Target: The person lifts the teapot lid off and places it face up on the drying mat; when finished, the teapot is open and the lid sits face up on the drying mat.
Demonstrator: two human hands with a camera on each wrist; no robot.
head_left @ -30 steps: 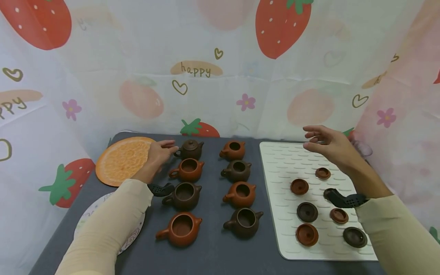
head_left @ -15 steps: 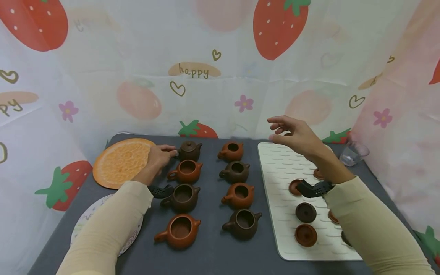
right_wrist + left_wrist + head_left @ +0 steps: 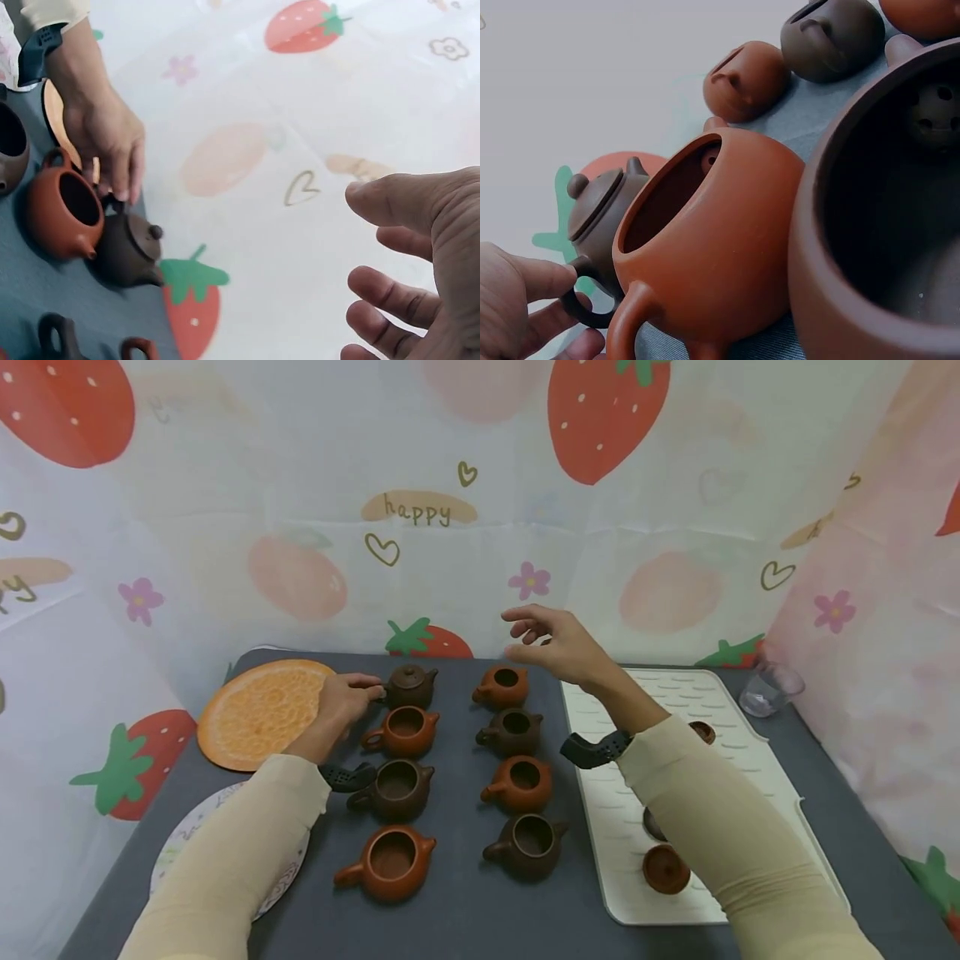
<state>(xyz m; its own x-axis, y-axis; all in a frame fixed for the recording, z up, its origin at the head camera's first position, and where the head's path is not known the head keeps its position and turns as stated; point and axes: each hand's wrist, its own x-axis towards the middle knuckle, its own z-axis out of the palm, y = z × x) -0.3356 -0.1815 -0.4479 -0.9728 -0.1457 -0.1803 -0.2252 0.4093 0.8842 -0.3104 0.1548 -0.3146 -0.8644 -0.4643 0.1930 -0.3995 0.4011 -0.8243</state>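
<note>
At the far left end of two rows of small clay teapots, my left hand holds the handle of a dark brown teapot, the only one wearing its lid. The left wrist view shows thumb and fingers pinching that looped handle. Right beside this pot stands a lidless reddish-orange teapot. My right hand is in the air, fingers apart and loosely bent, holding nothing; it overlaps the area just behind the far orange teapot of the second row. In the right wrist view its thumb and fingers are spread.
Several more lidless teapots, such as a dark one, fill both rows. A white ribbed mat on the right bears loose lids like a reddish one, partly hidden by my sleeve. An orange-slice placemat, a patterned plate and a clear glass stand around.
My right hand has swept left through the air from over the mat to near the second row of teapots. The left hand, at the dark teapot's handle, has barely moved.
</note>
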